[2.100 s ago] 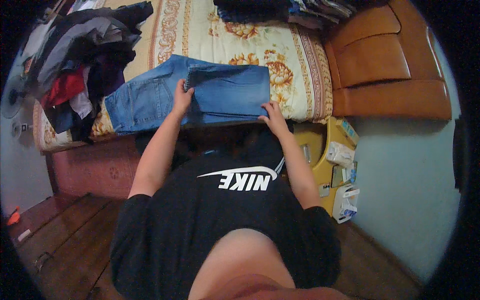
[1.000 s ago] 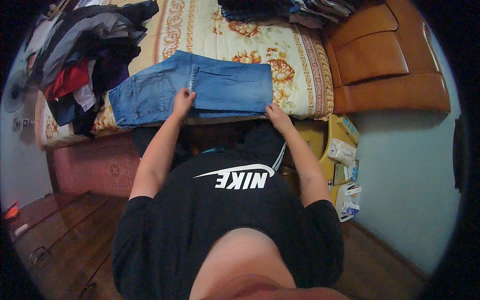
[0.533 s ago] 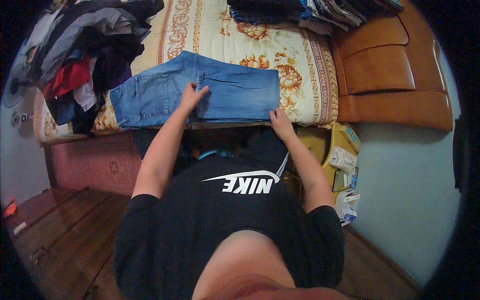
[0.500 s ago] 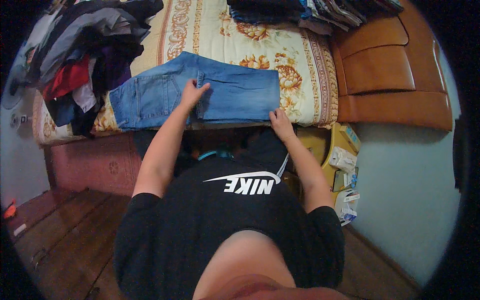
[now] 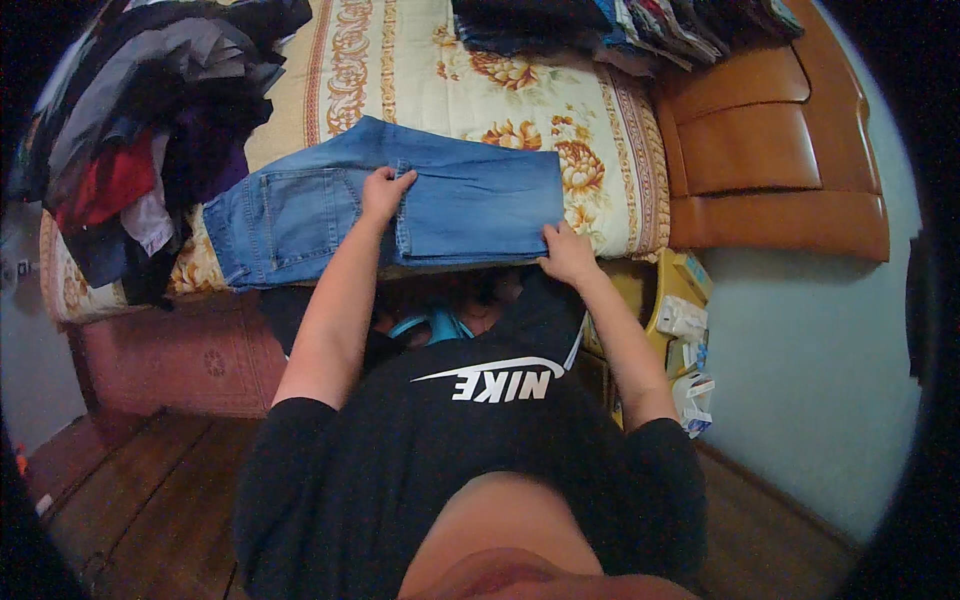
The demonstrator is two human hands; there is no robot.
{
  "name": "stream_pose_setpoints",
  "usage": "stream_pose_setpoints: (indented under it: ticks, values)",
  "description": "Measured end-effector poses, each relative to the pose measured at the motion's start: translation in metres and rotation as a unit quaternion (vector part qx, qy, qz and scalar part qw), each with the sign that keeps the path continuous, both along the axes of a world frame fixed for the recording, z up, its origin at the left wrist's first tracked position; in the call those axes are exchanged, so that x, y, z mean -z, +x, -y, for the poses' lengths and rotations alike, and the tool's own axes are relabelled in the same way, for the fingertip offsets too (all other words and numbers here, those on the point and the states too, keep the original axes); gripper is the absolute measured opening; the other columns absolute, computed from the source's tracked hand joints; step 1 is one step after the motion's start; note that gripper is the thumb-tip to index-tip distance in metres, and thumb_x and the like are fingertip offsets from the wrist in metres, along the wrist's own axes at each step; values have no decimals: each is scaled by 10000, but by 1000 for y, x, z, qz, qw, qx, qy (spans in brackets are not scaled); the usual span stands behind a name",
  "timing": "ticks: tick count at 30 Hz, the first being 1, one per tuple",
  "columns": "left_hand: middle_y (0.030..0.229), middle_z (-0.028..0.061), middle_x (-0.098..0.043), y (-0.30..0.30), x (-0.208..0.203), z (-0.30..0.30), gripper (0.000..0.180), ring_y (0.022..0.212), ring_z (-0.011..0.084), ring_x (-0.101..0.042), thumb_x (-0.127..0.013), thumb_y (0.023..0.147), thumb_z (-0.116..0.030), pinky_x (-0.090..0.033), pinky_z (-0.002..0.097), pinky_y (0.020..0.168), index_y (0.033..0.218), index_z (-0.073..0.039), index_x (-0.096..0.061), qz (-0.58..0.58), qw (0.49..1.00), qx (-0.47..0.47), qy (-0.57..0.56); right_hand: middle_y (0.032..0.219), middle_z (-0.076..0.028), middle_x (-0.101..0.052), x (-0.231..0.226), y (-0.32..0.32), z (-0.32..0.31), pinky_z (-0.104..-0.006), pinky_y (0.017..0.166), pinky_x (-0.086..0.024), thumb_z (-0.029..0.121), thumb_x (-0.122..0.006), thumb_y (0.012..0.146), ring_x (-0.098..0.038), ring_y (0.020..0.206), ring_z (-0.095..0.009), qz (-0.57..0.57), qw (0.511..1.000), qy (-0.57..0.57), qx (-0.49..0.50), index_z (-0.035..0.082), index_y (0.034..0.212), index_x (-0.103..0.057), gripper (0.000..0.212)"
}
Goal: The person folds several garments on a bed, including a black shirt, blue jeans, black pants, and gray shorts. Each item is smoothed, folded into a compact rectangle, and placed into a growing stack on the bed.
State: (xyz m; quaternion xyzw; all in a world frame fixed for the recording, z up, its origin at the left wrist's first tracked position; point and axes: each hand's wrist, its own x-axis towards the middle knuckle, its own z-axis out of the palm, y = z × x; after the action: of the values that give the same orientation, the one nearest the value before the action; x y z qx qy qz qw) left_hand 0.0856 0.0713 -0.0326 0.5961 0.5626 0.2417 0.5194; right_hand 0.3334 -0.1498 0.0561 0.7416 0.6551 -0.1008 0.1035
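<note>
Head view: blue jeans [image 5: 480, 205] are laid flat along the near edge of a flowery bed [image 5: 625, 195], a bit in from its near right corner. The waist is turned to the left, and one back pocket can be seen. The legs are folded back, so the hem is set across the middle of the jeans and the fold is put on the right. The hem is touched by the left hand [image 5: 382, 197], and its thumb and fingers are held close together, but whether any cloth is pinched there cannot be told. The near corner of the fold is pinched by the right hand [image 5: 572, 255]

At the left part of the near edge, a big messy heap of clothes [image 5: 165, 90] is piled up, with a red cloth [image 5: 112, 187] in it, and some is hung over the edge. By the right edge, farther back, folded clothes [image 5: 535, 25] are stacked. Along the right edge, a brown padded board [image 5: 765, 150] is stood. Beside the near right corner, a yellow cabinet [image 5: 627, 285] is placed, with a white packet [image 5: 682, 317] near it. A black shirt [image 5: 450, 440] with white print is worn by the person
</note>
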Motion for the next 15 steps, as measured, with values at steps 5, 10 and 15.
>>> stream_pose_setpoints:
  ticks: [5, 10, 15]
  values:
    - [712, 156, -621, 0, 0, 0, 379, 652, 258, -601, -691, 674, -357, -454, 343, 610, 749, 7, -618, -15, 999, 17, 33, 978, -147, -525, -3, -71, -94, -410, 638, -433, 186, -535, 775, -562, 875, -247, 44, 994, -96, 12, 92, 965, -529, 212]
    - [699, 169, -611, 1, 2, 0, 397, 641, 305, -593, -672, 675, -390, -454, 374, 594, 746, -5, -604, -54, 997, 13, 60, 1302, -124, -354, 48, -125, -118, -591, 920, -231, 352, -500, 825, -323, 1217, -270, -65, 987, 132, -60, 127, 1258, -392, 499]
    - [706, 187, -602, 3, 6, 3, 415, 668, 343, -588, -650, 691, -414, -448, 403, 586, 721, -5, -583, -73, 994, -5, 84, 1438, -39, -162, 70, -128, -120, -619, 997, -98, 413, -456, 845, -159, 1318, -261, -77, 987, 134, -49, 174, 1369, -218, 623]
